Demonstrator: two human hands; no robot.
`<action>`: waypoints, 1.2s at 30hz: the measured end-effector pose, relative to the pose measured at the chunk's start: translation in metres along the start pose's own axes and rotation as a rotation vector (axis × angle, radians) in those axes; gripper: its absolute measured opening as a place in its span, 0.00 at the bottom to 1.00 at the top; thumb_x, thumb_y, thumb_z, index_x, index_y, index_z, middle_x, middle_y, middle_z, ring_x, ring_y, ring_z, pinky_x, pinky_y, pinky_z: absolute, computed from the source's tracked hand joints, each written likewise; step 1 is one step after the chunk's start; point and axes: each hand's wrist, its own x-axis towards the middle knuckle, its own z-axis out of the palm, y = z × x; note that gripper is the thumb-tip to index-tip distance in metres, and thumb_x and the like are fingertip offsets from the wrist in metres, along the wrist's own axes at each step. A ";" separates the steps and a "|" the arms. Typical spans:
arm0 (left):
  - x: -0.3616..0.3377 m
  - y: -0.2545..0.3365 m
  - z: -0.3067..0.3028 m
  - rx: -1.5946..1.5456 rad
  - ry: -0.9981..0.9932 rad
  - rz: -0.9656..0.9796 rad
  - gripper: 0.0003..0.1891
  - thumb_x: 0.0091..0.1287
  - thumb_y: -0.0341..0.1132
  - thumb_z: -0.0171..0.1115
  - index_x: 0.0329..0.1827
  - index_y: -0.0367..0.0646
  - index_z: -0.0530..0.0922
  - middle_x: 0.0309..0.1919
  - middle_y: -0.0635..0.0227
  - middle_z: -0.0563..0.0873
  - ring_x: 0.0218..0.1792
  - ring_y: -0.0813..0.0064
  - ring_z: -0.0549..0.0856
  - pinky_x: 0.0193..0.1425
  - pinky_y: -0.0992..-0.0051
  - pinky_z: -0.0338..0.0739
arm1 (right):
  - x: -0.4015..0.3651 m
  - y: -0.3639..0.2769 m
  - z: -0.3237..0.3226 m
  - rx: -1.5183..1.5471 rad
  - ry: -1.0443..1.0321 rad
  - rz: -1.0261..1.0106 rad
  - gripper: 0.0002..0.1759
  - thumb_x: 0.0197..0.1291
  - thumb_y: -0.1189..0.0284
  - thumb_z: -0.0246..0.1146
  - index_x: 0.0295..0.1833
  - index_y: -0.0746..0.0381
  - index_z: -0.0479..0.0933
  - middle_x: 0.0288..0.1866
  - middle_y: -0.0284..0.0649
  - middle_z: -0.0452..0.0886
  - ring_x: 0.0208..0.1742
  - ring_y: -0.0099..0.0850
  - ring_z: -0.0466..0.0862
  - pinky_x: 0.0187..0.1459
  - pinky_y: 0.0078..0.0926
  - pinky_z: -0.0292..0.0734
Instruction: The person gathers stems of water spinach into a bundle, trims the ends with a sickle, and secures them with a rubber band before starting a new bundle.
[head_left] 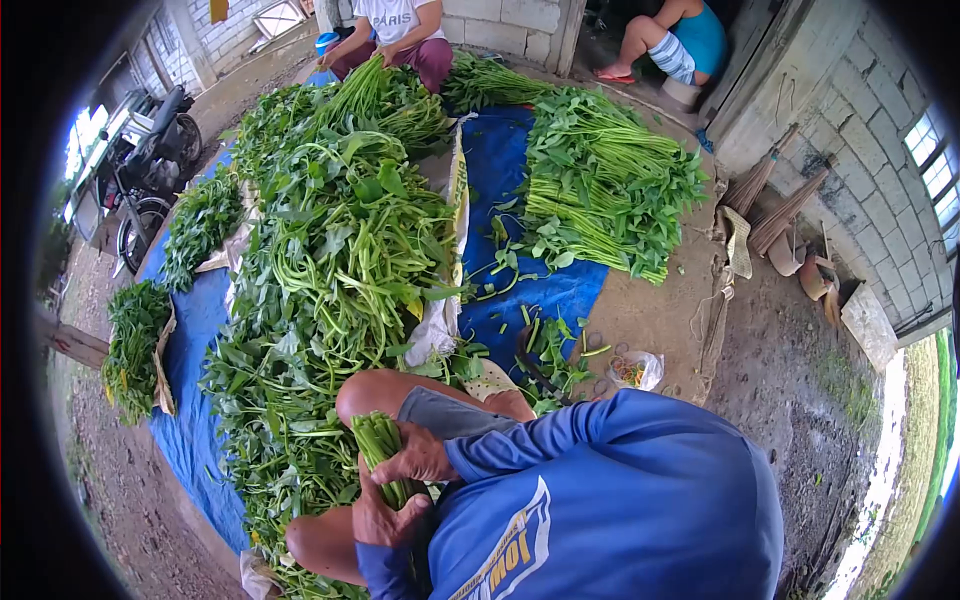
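A bundle of water spinach stems is held upright between my two hands, over my bent legs. My right hand wraps around the stems from the upper side. Lower down, my left hand grips the same bundle near its bottom. The bundle's lower end is partly hidden by the fingers. Just beyond my knees spreads a large heap of loose water spinach, leaves and stems tangled together. Beside my right leg lie cut leaves and stem pieces, with a dark curved object among them.
Neatly laid bundles lie on the blue tarp. A clear bag of small colored bands sits on the ground. Another person handles greens opposite; a second person sits in the doorway. Brooms lean right; a motorcycle stands left.
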 end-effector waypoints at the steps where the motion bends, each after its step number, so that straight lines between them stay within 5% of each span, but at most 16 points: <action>1: 0.011 0.010 -0.024 0.069 -0.123 -0.069 0.52 0.64 0.73 0.65 0.77 0.36 0.69 0.47 0.41 0.90 0.47 0.50 0.92 0.49 0.59 0.85 | 0.000 0.003 0.001 0.009 0.005 -0.003 0.25 0.49 0.72 0.77 0.55 0.61 0.83 0.47 0.35 0.87 0.50 0.29 0.85 0.58 0.34 0.81; 2: 0.021 0.013 -0.040 0.137 -0.248 -0.139 0.49 0.67 0.74 0.61 0.74 0.37 0.74 0.45 0.43 0.91 0.47 0.50 0.93 0.49 0.59 0.85 | 0.000 0.005 0.001 0.018 0.013 -0.005 0.26 0.49 0.72 0.77 0.56 0.60 0.82 0.47 0.35 0.87 0.50 0.29 0.85 0.58 0.34 0.81; 3: 0.035 0.000 -0.036 0.187 -0.102 0.006 0.48 0.73 0.78 0.43 0.64 0.37 0.83 0.39 0.47 0.92 0.42 0.57 0.93 0.48 0.61 0.85 | 0.001 0.006 0.001 0.046 0.004 0.009 0.30 0.47 0.72 0.79 0.59 0.61 0.81 0.50 0.36 0.87 0.53 0.29 0.85 0.61 0.32 0.80; 5: 0.053 -0.017 -0.007 -0.564 0.075 -0.132 0.49 0.79 0.74 0.29 0.55 0.33 0.84 0.41 0.52 0.91 0.41 0.62 0.91 0.50 0.64 0.83 | 0.000 0.008 0.004 0.093 -0.073 -0.046 0.33 0.50 0.72 0.79 0.64 0.61 0.80 0.54 0.36 0.87 0.57 0.27 0.84 0.64 0.32 0.78; 8: 0.074 -0.064 0.028 -1.200 0.052 -0.265 0.53 0.75 0.78 0.33 0.58 0.28 0.83 0.50 0.53 0.91 0.48 0.62 0.91 0.59 0.67 0.86 | -0.006 -0.002 -0.006 0.132 -0.101 -0.066 0.35 0.52 0.73 0.79 0.68 0.61 0.78 0.58 0.36 0.87 0.60 0.27 0.84 0.67 0.32 0.77; 10: 0.080 -0.052 0.038 -1.151 0.111 -0.432 0.55 0.73 0.81 0.37 0.56 0.27 0.84 0.50 0.52 0.91 0.49 0.62 0.91 0.58 0.68 0.87 | -0.021 -0.011 -0.015 0.142 -0.092 -0.031 0.36 0.53 0.73 0.79 0.70 0.60 0.78 0.59 0.36 0.87 0.61 0.28 0.84 0.69 0.31 0.76; 11: 0.076 -0.047 0.035 -1.274 0.010 -0.423 0.49 0.76 0.76 0.42 0.58 0.29 0.84 0.51 0.52 0.91 0.50 0.61 0.91 0.59 0.65 0.87 | -0.025 -0.014 -0.016 0.129 -0.086 -0.054 0.36 0.53 0.73 0.78 0.70 0.61 0.77 0.60 0.37 0.87 0.61 0.28 0.84 0.69 0.33 0.76; 14: 0.086 -0.034 0.046 -1.185 0.160 -0.307 0.41 0.80 0.69 0.45 0.63 0.33 0.82 0.54 0.52 0.90 0.52 0.61 0.91 0.62 0.63 0.86 | -0.036 -0.038 -0.014 -0.111 -0.010 -0.056 0.37 0.54 0.71 0.79 0.70 0.62 0.77 0.60 0.37 0.87 0.61 0.28 0.84 0.68 0.34 0.76; 18: 0.082 -0.032 0.045 -1.298 0.021 -0.279 0.33 0.83 0.60 0.48 0.64 0.37 0.81 0.56 0.52 0.88 0.56 0.61 0.90 0.64 0.61 0.86 | -0.034 -0.023 -0.020 -0.023 -0.031 -0.027 0.35 0.53 0.71 0.79 0.68 0.61 0.78 0.58 0.37 0.86 0.60 0.28 0.83 0.66 0.34 0.76; 19: 0.074 -0.017 0.039 -1.357 0.027 -0.322 0.24 0.84 0.49 0.49 0.61 0.37 0.82 0.56 0.51 0.88 0.56 0.60 0.89 0.64 0.61 0.85 | -0.033 -0.022 -0.022 -0.001 -0.063 -0.048 0.34 0.53 0.71 0.79 0.67 0.60 0.79 0.57 0.37 0.86 0.59 0.28 0.83 0.66 0.34 0.77; 30: 0.063 -0.051 0.055 -1.184 0.136 -0.339 0.15 0.80 0.42 0.54 0.48 0.39 0.83 0.46 0.55 0.89 0.44 0.65 0.89 0.53 0.62 0.87 | -0.046 -0.035 -0.025 -0.151 0.014 -0.011 0.28 0.55 0.67 0.78 0.61 0.60 0.80 0.50 0.36 0.87 0.54 0.29 0.84 0.62 0.33 0.77; 33: 0.065 -0.054 0.057 -1.453 0.229 -0.035 0.09 0.75 0.32 0.59 0.33 0.44 0.77 0.33 0.68 0.84 0.30 0.77 0.79 0.40 0.72 0.80 | -0.045 -0.037 -0.027 -0.190 -0.007 -0.001 0.31 0.55 0.67 0.78 0.64 0.60 0.79 0.54 0.38 0.86 0.57 0.31 0.83 0.65 0.35 0.76; 36: 0.069 -0.057 0.057 -1.051 0.305 -0.234 0.14 0.72 0.27 0.62 0.27 0.48 0.70 0.26 0.80 0.74 0.27 0.87 0.68 0.34 0.79 0.69 | -0.043 -0.049 -0.031 -0.354 -0.017 0.030 0.37 0.54 0.63 0.80 0.69 0.61 0.77 0.60 0.40 0.85 0.63 0.33 0.82 0.69 0.34 0.74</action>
